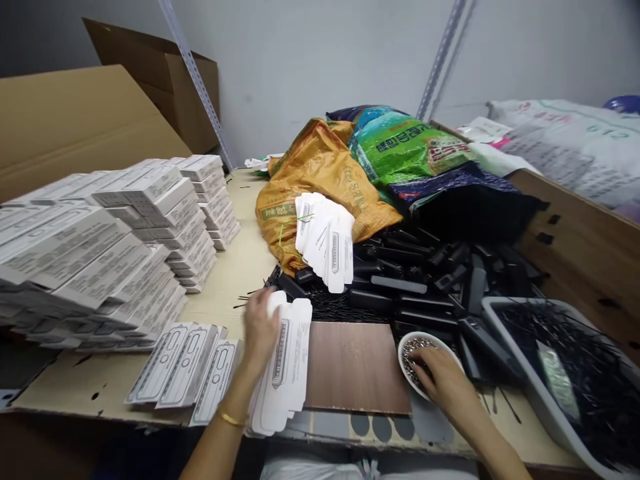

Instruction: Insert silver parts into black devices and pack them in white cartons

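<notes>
White flattened cartons [295,360] overlap at the lower middle of the frame, the left hand [261,327] at their upper end; from here I can't tell whether its fingers grip one. To the right of the brown board [357,367], the right hand [440,377] dips curled fingers into a white bowl [401,357] of small metal pieces, its grip hidden. Farther back, black parts [415,287] spread right of centre, below the orange bag [320,173] and green bag [400,150].
</notes>
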Demonstrator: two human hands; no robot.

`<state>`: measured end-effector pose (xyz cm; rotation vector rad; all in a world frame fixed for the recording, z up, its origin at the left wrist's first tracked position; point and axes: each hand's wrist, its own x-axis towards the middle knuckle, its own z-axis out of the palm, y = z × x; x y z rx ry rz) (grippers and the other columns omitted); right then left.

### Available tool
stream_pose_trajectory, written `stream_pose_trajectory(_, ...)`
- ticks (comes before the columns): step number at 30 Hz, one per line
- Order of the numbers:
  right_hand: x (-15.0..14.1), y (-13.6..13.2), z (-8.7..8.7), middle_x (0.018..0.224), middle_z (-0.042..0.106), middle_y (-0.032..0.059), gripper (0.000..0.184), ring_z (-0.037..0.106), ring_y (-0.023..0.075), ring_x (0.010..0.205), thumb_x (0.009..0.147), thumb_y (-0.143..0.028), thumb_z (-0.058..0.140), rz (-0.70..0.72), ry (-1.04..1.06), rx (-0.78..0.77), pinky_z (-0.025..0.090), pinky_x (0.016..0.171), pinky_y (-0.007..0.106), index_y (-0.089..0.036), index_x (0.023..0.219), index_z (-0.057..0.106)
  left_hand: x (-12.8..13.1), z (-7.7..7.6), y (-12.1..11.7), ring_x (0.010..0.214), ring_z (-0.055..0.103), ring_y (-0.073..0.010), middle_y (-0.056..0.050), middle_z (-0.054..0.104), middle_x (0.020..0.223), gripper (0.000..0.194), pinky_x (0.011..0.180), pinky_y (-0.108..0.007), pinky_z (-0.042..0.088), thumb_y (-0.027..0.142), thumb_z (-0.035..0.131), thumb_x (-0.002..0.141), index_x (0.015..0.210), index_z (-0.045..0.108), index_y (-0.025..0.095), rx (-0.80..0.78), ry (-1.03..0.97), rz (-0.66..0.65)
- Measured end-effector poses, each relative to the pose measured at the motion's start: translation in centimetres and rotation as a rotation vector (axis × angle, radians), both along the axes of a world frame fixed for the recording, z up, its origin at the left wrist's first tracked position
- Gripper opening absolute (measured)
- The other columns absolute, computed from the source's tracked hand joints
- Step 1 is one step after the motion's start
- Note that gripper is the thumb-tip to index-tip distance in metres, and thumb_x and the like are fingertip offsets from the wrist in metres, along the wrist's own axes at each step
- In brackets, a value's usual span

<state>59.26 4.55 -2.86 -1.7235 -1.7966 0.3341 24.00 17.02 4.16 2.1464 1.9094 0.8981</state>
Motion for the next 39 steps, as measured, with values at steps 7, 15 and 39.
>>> stream_pose_trajectory(7,0.1,0.3,-1.2,0.078,0.067,0.0062,0.02,0.061,0.0264,0.079,0.086,-0.034,0.051,0.006,0.113,-0.028,0.046,0.076,0.042,-0.024,0.075,0.064,17.3,-1.8,4.6,0.11,0.054,-0.0281,-0.012,0.062,0.109,0.04,0.099,-0.042,0.041,0.002,0.067,0.068,0.105,0.062,0.017,-0.255,0.078,-0.667)
stream_pose_trajectory(15,-1.0,-0.5,2.5,0.085,0.07,0.0064,0.032,0.062,0.0197,0.078,0.071,-0.046,0.076,-0.309,1.161,-0.248,0.049,0.073,0.031,-0.02,0.088,0.07,16.6,0.1,5.8,0.097,0.058,-0.0259,-0.009,0.058,0.105,0.038,0.089,-0.04,0.045,-0.001,0.065,0.068,0.1,0.059,0.018,-0.343,0.147,-0.694)
stream_pose_trajectory(39,-12.9,2.9,6.4,0.083,0.061,0.0036,0.016,0.057,0.0197,0.084,0.089,-0.033,0.057,-0.199,0.884,0.19,0.046,0.077,0.033,-0.021,0.081,0.061,10.3,3.1,-3.4,0.093,0.069,-0.0198,-0.013,0.07,0.1,0.016,0.097,-0.042,0.052,0.009,0.049,0.093,0.099,0.063,0.008,-0.813,-2.095,0.274)
